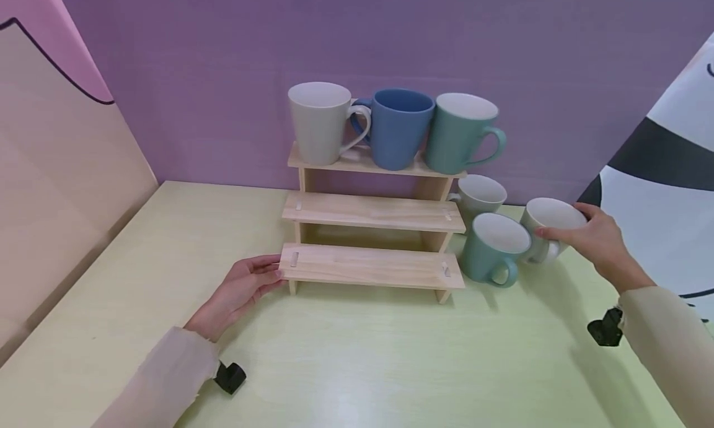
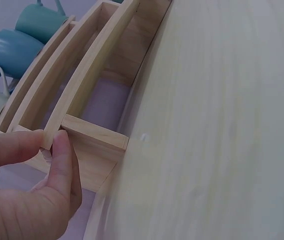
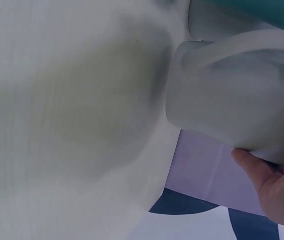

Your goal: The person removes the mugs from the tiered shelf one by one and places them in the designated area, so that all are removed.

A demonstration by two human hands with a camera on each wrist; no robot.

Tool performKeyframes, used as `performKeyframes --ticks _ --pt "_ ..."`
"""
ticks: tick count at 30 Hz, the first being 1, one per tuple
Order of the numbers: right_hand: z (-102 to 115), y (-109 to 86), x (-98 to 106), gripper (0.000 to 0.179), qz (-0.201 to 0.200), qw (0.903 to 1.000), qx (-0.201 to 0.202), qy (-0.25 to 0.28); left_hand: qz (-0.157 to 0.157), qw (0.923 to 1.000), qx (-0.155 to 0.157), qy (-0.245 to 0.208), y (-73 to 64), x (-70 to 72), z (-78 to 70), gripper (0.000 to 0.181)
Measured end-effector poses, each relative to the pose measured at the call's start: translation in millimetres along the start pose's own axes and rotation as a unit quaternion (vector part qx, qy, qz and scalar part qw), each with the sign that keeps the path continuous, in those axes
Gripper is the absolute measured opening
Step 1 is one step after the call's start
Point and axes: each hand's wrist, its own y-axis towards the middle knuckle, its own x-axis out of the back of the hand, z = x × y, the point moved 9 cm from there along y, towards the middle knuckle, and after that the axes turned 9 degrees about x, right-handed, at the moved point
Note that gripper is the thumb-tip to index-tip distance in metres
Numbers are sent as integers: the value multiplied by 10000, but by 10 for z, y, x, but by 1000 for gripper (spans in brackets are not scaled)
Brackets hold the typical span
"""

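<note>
A three-step wooden rack (image 1: 370,265) stands on the table. At its left end, my left hand (image 1: 240,295) pinches the lowest step between thumb and fingers, as the left wrist view also shows at the board's corner (image 2: 54,127). Out to the right, my right hand (image 1: 602,245) holds a white mug (image 1: 549,214) around its rim, thumb on the near side. In the right wrist view that mug (image 3: 221,100) is upright, its handle facing the camera; whether its base touches the table is unclear. A green mug (image 1: 493,248) and another white mug (image 1: 482,196) stand between it and the rack.
On the top step stand a white mug (image 1: 320,127), a blue mug (image 1: 398,131) and a green mug (image 1: 460,134), side by side. Both lower steps are bare. Behind the table (image 1: 357,366) rises a purple backdrop (image 1: 223,93), with printed panels at left and right.
</note>
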Motion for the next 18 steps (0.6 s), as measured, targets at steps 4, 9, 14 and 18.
performKeyframes --ticks 4,9,14,18 --pt "-26 70 5 94 42 10000 -73 30 -27 10000 -27 -7 8 -3 -11 51" --pt "-61 123 -9 98 118 9997 -201 67 -52 10000 -26 -4 6 -7 -15 50" --pt "-85 158 -24 99 136 9996 -245 43 -29 10000 -46 -28 0 -8 -18 50" --pt "-99 194 -21 96 119 9997 -222 2 -75 9999 -28 -73 1 -8 -17 50"
